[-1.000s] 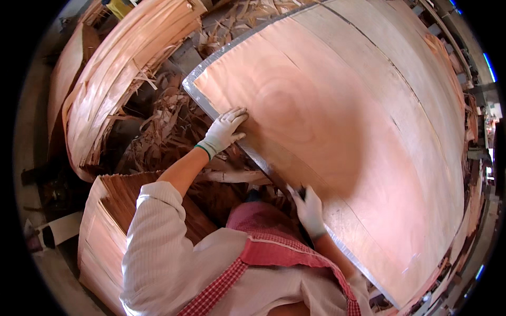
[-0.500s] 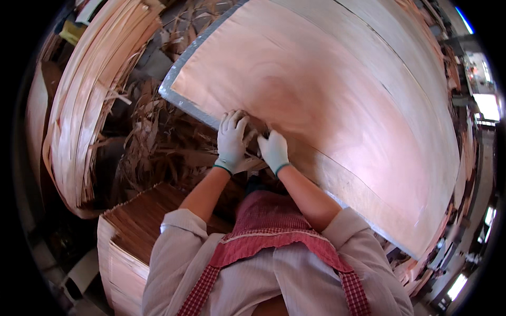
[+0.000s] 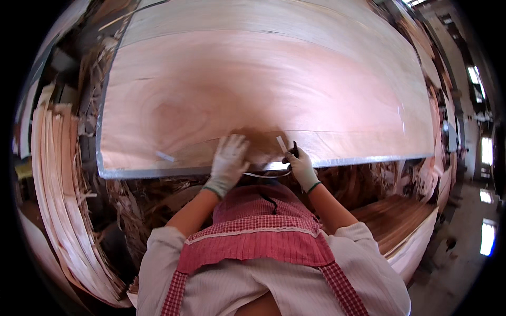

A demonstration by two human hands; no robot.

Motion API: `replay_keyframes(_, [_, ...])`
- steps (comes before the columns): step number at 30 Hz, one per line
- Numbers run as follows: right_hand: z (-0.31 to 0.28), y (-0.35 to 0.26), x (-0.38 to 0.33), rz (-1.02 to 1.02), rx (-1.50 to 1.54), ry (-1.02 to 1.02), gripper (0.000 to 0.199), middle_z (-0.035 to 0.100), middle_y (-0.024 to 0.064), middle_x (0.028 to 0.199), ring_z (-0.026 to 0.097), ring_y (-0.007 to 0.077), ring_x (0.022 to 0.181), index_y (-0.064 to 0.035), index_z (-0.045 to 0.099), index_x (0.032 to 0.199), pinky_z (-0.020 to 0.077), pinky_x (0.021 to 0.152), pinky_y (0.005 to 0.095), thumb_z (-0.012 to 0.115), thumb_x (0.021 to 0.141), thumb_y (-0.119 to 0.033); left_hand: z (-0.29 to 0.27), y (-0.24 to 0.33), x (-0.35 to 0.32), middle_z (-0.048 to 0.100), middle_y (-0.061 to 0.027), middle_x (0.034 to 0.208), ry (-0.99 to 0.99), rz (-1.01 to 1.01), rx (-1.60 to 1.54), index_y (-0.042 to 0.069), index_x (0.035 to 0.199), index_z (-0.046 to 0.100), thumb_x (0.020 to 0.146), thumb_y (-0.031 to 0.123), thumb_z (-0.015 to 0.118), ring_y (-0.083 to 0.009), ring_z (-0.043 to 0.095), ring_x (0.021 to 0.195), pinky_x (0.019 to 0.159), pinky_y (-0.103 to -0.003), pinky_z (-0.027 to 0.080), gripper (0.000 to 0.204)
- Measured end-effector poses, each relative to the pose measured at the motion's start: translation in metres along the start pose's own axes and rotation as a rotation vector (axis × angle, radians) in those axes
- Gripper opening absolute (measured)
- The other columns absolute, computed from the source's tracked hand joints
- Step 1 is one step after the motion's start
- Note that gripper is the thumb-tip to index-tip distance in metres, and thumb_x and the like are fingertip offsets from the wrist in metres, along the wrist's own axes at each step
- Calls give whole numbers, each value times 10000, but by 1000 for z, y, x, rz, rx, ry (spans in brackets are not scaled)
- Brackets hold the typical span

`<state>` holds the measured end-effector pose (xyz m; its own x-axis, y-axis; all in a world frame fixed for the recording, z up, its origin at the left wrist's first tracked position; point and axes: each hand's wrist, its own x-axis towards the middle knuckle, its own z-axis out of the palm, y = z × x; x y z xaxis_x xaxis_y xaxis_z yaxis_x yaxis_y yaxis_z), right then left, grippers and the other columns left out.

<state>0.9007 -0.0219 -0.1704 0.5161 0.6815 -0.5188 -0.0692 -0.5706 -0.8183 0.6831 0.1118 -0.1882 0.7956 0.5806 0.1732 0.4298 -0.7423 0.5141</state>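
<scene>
A wide, pale pinkish wood veneer sheet (image 3: 253, 79) lies on a table with a grey metal edge (image 3: 137, 173). My left hand (image 3: 229, 160), in a white glove, rests on the sheet's near margin with its fingers stretched out. To its right, my gloved right hand (image 3: 304, 169) is closed on a small dark tool (image 3: 292, 152) whose exact kind is unclear. A short white strip (image 3: 282, 143) stands up beside that tool. Another thin white strip (image 3: 266, 176) curves below the table edge between my hands. On the sheet's left lies a small white tape piece (image 3: 165, 156).
Stacked veneer sheets (image 3: 68, 205) stand at the left. A brown veneer stack (image 3: 392, 218) is at the lower right. Torn veneer scraps (image 3: 153, 203) fill the space under the near table edge. My red checked apron (image 3: 258, 226) is close to that edge.
The view has turned, so the table edge now runs across in front of me. My left hand has flattened onto the sheet. The dark tool and white strips now show at my right hand.
</scene>
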Motion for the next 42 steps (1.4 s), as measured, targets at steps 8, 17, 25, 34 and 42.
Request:
replay_keyframes(8, [-30, 14, 40, 108, 301, 148, 193, 626, 39, 810, 530, 108, 631, 8, 617, 1001, 446, 557, 270, 652, 902, -153, 74, 25, 112, 424, -90, 1436, -102, 480, 215, 84, 1427, 370, 876, 142, 489, -243, 441, 1281, 1087, -341, 359, 567])
replay_keyframes(17, [-138, 43, 70, 59, 133, 89, 481, 693, 128, 915, 557, 104, 598, 20, 505, 1307, 490, 568, 260, 643, 924, -235, 98, 88, 147, 503, -109, 1377, -293, 475, 428, 36, 1301, 509, 873, 210, 515, -257, 419, 1330, 1145, -424, 273, 461])
replay_keyframes(25, [-223, 64, 75, -67, -291, 210, 313, 665, 182, 826, 640, 296, 744, 29, 613, 992, 506, 665, 380, 691, 872, -249, 162, 135, 180, 528, -136, 1350, -194, 552, 428, 32, 1308, 508, 854, 274, 591, -270, 453, 1300, 1146, -417, 266, 521])
replay_keyframes(34, [-293, 73, 84, -90, 128, 291, 254, 622, 32, 762, 520, 96, 636, 21, 626, 969, 445, 561, 262, 665, 895, -219, 235, 228, 258, 413, -101, 1470, -306, 696, 320, 50, 1384, 445, 883, 421, 569, -259, 322, 1393, 1177, -408, 205, 636])
replay_keyframes(42, [-425, 66, 123, -59, 309, 549, 201, 630, 44, 720, 535, 93, 599, 13, 636, 927, 440, 552, 239, 622, 913, -187, 251, 314, 338, 456, -146, 1416, -220, 572, 64, 37, 1334, 475, 937, 301, 518, -289, 445, 1307, 1152, -420, 263, 478])
